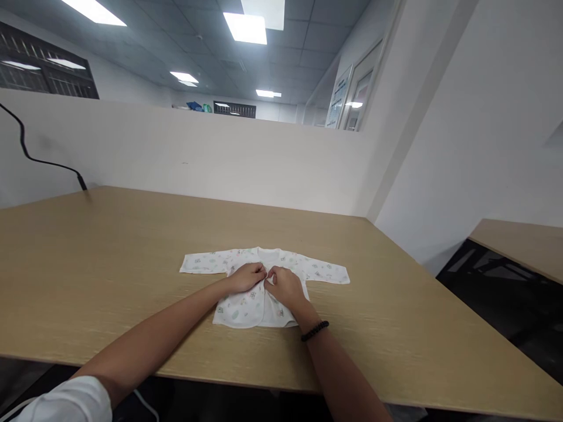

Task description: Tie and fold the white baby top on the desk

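A small white baby shirt (pixel 241 306) with a faint coloured print lies flat on the wooden table, its sleeves spread to both sides and its neckline away from me. My left hand (pixel 247 277) pinches the front opening near the middle of the chest. Close beside it, my right hand (pixel 285 287), with a black bead bracelet on the wrist, pinches the other edge of the same opening. The fingertips of both hands nearly meet there. Whatever fastening sits between them is too small and too covered to make out.
The wooden table (pixel 132 246) reaches back to a low white partition (pixel 229 158). A black cable (pixel 53 163) with a plug end hangs at the back left. On the right stand a white wall and another table (pixel 523 243). The front edge runs close below my forearms.
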`<state>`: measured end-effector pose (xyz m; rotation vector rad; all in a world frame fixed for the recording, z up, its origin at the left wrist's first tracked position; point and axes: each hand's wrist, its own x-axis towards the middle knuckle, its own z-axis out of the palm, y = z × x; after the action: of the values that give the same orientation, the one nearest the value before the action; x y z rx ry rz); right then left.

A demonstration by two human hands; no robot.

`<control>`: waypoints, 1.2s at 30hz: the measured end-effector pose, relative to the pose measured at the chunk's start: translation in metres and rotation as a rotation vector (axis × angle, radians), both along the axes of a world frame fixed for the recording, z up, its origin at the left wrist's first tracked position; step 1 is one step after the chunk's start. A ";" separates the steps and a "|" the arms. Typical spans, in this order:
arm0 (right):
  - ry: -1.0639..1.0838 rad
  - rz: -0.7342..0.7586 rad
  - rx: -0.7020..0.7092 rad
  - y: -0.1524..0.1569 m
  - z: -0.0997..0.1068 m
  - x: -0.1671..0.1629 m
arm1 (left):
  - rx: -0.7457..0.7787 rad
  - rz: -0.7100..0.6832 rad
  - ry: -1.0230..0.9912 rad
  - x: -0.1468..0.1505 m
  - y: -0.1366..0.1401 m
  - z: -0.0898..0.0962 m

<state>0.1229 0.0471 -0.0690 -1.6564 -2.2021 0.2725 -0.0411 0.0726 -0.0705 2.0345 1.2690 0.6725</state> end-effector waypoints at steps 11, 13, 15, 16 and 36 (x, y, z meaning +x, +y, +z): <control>0.488 -0.065 -0.129 0.015 -0.004 0.010 | -0.110 -0.042 -0.244 0.002 0.010 -0.016; 0.546 -0.051 -0.171 0.017 -0.005 0.011 | -0.130 -0.034 -0.238 0.002 0.011 -0.017; 0.609 -0.025 -0.225 0.018 -0.008 0.011 | -0.141 -0.035 -0.235 0.002 0.012 -0.018; 0.643 -0.010 -0.251 0.018 -0.009 0.011 | -0.144 -0.040 -0.240 0.002 0.012 -0.018; 0.628 0.028 -0.133 0.022 -0.023 0.012 | -0.029 -0.021 -0.185 0.001 0.006 -0.015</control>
<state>0.1345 0.0694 -0.0918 -1.3536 -1.7546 0.8356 -0.0396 0.0786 -0.0857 1.9114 1.1416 0.8082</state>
